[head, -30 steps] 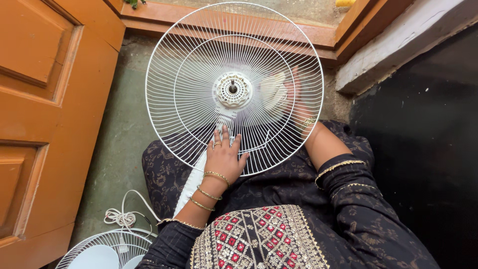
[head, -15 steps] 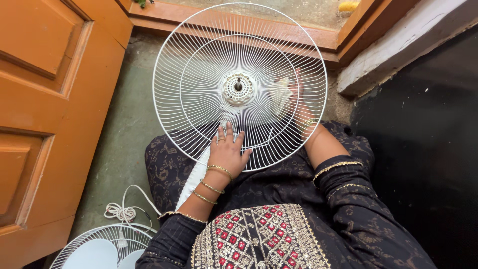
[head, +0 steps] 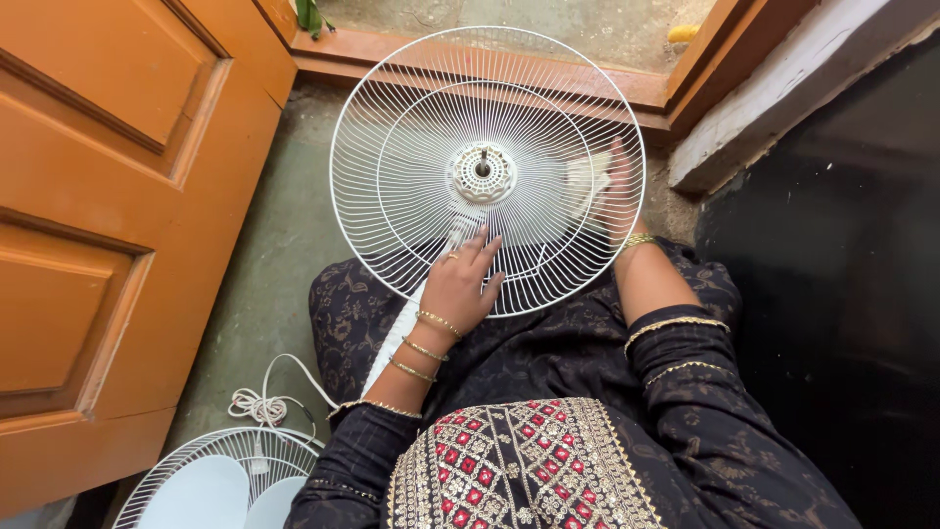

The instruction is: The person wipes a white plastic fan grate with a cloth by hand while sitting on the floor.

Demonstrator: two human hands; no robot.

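Note:
A round white wire fan guard (head: 411, 127) with a cream motor hub (head: 482, 172) at its centre rests over my lap. My left hand (head: 467, 279) lies flat on the guard's lower wires, fingers spread, above the white fan neck (head: 392, 343). My right hand (head: 619, 191) is behind the guard at its right rim, pressing a pale cloth (head: 586, 182) against the wires. Both wrists wear gold bangles.
An orange wooden door (head: 108, 225) stands open at the left. A wooden threshold (head: 548, 78) runs behind the guard. A second white guard with fan blades (head: 211, 480) and a coiled white cord (head: 264, 402) lie at lower left. A dark wall (head: 832, 294) is on the right.
The view has shifted, so the guard sits further right and lower. My right hand with the cloth has moved outward toward the right rim. My left hand stays on the lower wires.

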